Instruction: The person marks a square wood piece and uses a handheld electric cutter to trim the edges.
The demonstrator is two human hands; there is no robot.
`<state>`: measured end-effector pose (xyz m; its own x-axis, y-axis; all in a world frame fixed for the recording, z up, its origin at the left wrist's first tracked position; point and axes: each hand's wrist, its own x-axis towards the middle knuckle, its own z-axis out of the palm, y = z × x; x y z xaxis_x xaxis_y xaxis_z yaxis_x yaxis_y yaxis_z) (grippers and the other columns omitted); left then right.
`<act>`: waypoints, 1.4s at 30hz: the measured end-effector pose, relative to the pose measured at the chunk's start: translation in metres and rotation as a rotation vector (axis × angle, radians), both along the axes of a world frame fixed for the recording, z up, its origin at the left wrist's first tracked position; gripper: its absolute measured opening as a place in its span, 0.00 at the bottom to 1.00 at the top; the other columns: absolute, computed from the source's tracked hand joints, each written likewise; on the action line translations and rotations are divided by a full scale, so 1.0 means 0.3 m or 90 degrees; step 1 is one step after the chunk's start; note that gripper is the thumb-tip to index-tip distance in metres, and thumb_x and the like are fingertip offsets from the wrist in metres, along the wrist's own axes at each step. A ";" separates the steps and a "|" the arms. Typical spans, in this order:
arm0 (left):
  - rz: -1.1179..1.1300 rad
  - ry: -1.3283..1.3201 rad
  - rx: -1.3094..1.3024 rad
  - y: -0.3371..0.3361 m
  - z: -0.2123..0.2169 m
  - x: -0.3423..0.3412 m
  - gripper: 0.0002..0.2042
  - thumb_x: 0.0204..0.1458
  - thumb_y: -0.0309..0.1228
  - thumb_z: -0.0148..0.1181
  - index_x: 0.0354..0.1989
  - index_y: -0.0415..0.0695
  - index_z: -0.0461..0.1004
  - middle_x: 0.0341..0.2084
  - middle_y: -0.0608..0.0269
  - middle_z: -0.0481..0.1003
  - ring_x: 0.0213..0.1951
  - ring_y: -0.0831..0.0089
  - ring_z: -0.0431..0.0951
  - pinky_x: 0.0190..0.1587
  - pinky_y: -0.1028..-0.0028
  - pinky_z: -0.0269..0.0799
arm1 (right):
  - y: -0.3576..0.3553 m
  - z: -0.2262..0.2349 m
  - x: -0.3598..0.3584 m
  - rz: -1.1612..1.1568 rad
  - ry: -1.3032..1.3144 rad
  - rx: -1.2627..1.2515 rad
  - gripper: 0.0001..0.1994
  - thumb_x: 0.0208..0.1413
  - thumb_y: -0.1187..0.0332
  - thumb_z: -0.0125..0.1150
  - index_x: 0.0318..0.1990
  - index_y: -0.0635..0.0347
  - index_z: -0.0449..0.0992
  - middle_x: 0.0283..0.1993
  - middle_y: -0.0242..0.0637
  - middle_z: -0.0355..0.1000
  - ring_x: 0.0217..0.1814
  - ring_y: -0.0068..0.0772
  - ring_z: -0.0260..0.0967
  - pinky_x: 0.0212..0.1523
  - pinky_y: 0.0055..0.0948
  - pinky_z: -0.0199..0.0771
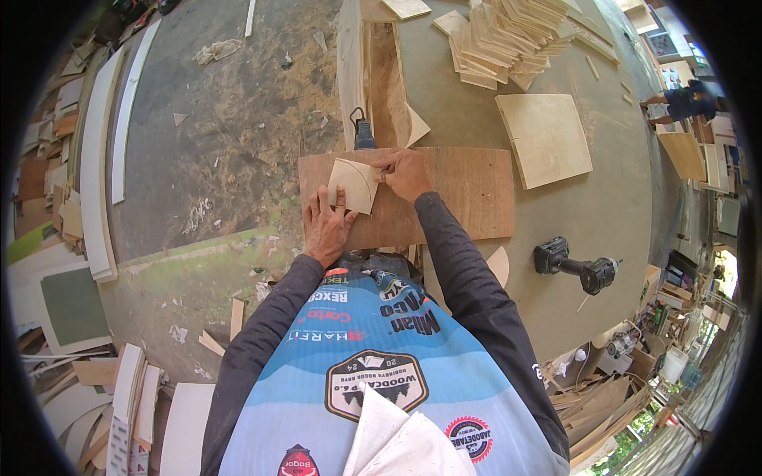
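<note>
A small pale plywood piece [353, 181] with a curved line across it lies tilted on a reddish-brown board [476, 190]. My left hand [324, 230] rests with fingers spread at the piece's left edge, thumb and a fingertip pressing on it. At the piece's upper right edge is my right hand [406, 174], its fingers closed together by the curved line; what they pinch is hidden. Just beyond the board's far edge stands a dark blue power tool [363, 133] with a cord, partly hidden.
A cordless drill [575, 266] lies on the bench at right, below a square plywood panel [546, 141]. Stacked thin plywood sheets [508, 40] stand at the far right. A sawdust-filled wooden trough [385, 79] runs ahead. Offcuts [59, 198] pile at left; another person [686, 103] is far right.
</note>
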<state>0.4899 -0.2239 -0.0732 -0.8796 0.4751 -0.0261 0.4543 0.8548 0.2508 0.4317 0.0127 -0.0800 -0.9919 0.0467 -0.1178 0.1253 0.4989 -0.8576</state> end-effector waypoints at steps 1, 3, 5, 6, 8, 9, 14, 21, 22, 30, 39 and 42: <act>0.001 -0.001 0.002 -0.001 0.000 0.000 0.33 0.66 0.48 0.52 0.72 0.37 0.60 0.62 0.40 0.59 0.63 0.46 0.60 0.63 0.51 0.59 | -0.001 0.000 0.000 0.001 0.000 0.000 0.17 0.39 0.78 0.79 0.42 0.60 0.88 0.31 0.35 0.80 0.28 0.21 0.73 0.31 0.23 0.73; 0.003 -0.005 0.003 0.002 0.002 0.000 0.33 0.66 0.48 0.52 0.72 0.37 0.60 0.62 0.40 0.59 0.63 0.46 0.60 0.63 0.51 0.59 | 0.002 0.003 -0.003 -0.003 -0.016 -0.010 0.17 0.37 0.78 0.79 0.41 0.59 0.88 0.34 0.38 0.81 0.30 0.27 0.75 0.33 0.27 0.76; 0.006 -0.012 0.002 0.004 0.008 -0.001 0.33 0.66 0.48 0.52 0.72 0.37 0.60 0.62 0.41 0.59 0.63 0.46 0.60 0.63 0.51 0.59 | 0.001 0.003 -0.005 -0.006 -0.025 -0.016 0.17 0.36 0.78 0.79 0.40 0.59 0.88 0.35 0.40 0.81 0.31 0.29 0.77 0.35 0.29 0.77; 0.006 -0.012 0.001 0.003 0.008 -0.002 0.33 0.66 0.48 0.52 0.72 0.37 0.60 0.62 0.41 0.59 0.63 0.46 0.60 0.63 0.51 0.59 | -0.001 0.003 -0.005 -0.007 -0.026 -0.018 0.17 0.37 0.78 0.79 0.40 0.59 0.88 0.35 0.40 0.81 0.31 0.29 0.77 0.35 0.28 0.77; 0.007 -0.012 -0.001 0.002 0.008 -0.002 0.33 0.66 0.48 0.52 0.72 0.38 0.60 0.62 0.41 0.59 0.63 0.46 0.60 0.63 0.51 0.59 | -0.001 -0.002 -0.007 -0.007 -0.027 -0.019 0.17 0.37 0.78 0.79 0.40 0.59 0.88 0.34 0.40 0.81 0.31 0.29 0.77 0.35 0.28 0.77; 0.008 -0.010 -0.001 0.003 0.007 -0.002 0.33 0.66 0.48 0.52 0.72 0.38 0.60 0.62 0.41 0.59 0.63 0.46 0.60 0.63 0.51 0.59 | 0.000 -0.005 -0.009 -0.007 -0.026 -0.020 0.17 0.37 0.78 0.79 0.40 0.59 0.89 0.34 0.40 0.81 0.31 0.29 0.77 0.35 0.28 0.77; 0.013 -0.013 0.000 0.007 0.010 -0.002 0.33 0.66 0.48 0.52 0.72 0.38 0.60 0.62 0.41 0.59 0.64 0.46 0.60 0.63 0.51 0.59 | 0.001 -0.006 -0.012 -0.005 -0.024 -0.005 0.17 0.36 0.77 0.79 0.39 0.58 0.89 0.32 0.39 0.80 0.31 0.30 0.77 0.35 0.29 0.77; 0.016 -0.018 -0.001 0.006 0.004 -0.003 0.32 0.66 0.48 0.51 0.72 0.37 0.60 0.62 0.41 0.59 0.64 0.46 0.60 0.63 0.51 0.59 | 0.000 -0.008 -0.015 -0.005 -0.026 -0.007 0.16 0.36 0.77 0.78 0.38 0.58 0.89 0.32 0.39 0.80 0.31 0.30 0.77 0.36 0.30 0.77; 0.016 -0.018 -0.002 0.006 0.005 -0.002 0.32 0.66 0.48 0.51 0.72 0.37 0.60 0.62 0.41 0.59 0.64 0.46 0.60 0.63 0.51 0.59 | -0.001 -0.011 -0.015 -0.006 -0.029 -0.007 0.16 0.37 0.77 0.78 0.38 0.58 0.89 0.32 0.39 0.81 0.31 0.30 0.77 0.36 0.30 0.77; 0.017 -0.019 -0.006 0.004 0.007 -0.004 0.33 0.67 0.49 0.50 0.72 0.38 0.60 0.63 0.41 0.58 0.64 0.46 0.60 0.64 0.51 0.58 | -0.003 -0.013 -0.016 -0.011 -0.021 -0.010 0.14 0.37 0.77 0.78 0.37 0.59 0.89 0.32 0.39 0.81 0.31 0.31 0.78 0.36 0.30 0.78; 0.019 -0.004 -0.004 0.006 0.006 -0.006 0.32 0.66 0.48 0.51 0.72 0.38 0.60 0.62 0.40 0.59 0.63 0.46 0.61 0.64 0.51 0.58 | 0.002 -0.014 -0.023 0.001 -0.011 -0.001 0.14 0.37 0.75 0.77 0.37 0.59 0.89 0.32 0.40 0.81 0.32 0.32 0.78 0.36 0.31 0.78; 0.018 0.000 -0.003 0.005 0.002 -0.005 0.32 0.66 0.48 0.51 0.72 0.38 0.60 0.62 0.40 0.59 0.63 0.45 0.61 0.63 0.50 0.59 | 0.002 -0.011 -0.024 0.001 -0.016 0.007 0.14 0.37 0.75 0.78 0.37 0.59 0.89 0.32 0.40 0.80 0.32 0.33 0.78 0.36 0.31 0.78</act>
<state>0.4885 -0.2224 -0.0727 -0.8926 0.4499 -0.0279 0.4301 0.8686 0.2463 0.4246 0.0132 -0.0834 -0.9888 0.0464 -0.1417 0.1455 0.5087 -0.8486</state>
